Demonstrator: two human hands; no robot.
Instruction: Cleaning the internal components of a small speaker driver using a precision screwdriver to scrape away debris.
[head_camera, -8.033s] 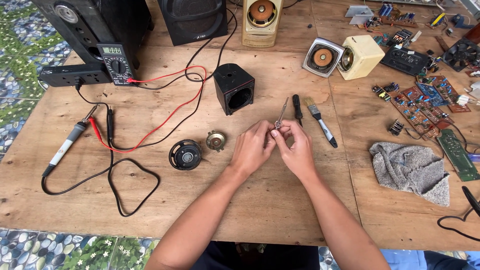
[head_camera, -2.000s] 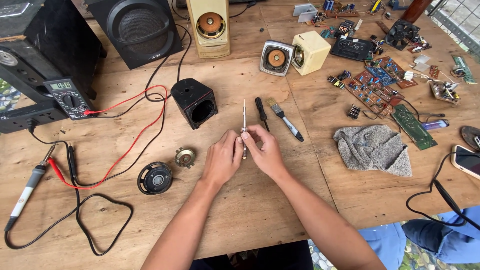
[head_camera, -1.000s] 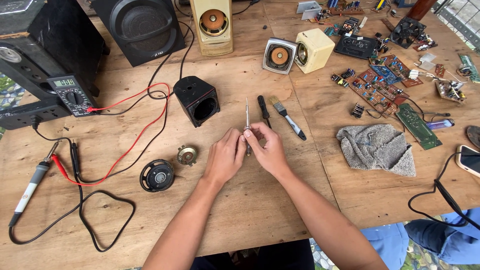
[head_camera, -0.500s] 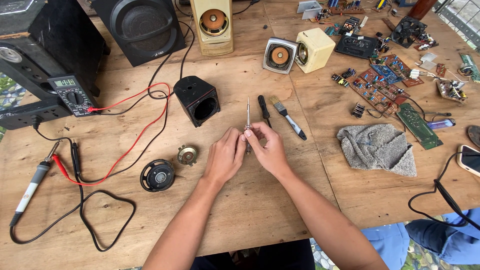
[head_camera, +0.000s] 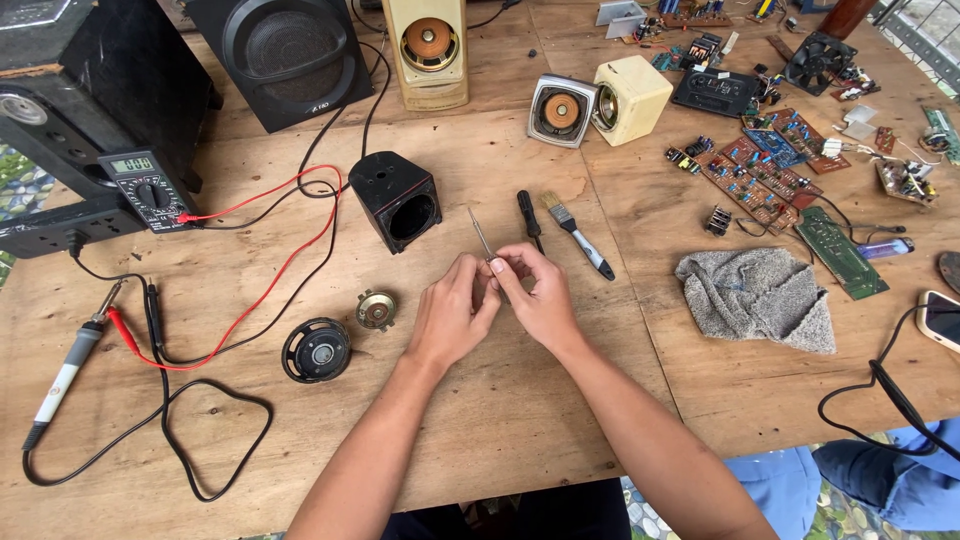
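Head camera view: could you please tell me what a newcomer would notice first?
Mid-table, the left hand and right hand pinch a thin metal screwdriver shaft. Left of them lies a red test lead; right, a crumpled grey cloth.

An electronics repair workshop, set up on a plywood counter (head_camera: 520, 420).

Speakers (head_camera: 285, 55) stand along the back, a multimeter (head_camera: 147, 188) with red and black leads beside them. A soldering iron (head_camera: 65, 375) lies at the left edge; loose speaker drivers (head_camera: 317, 350), bare circuit boards (head_camera: 775, 160), a cooling fan (head_camera: 818, 62), a brush (head_camera: 578, 235) and a grey rag (head_camera: 757, 297) are scattered about.
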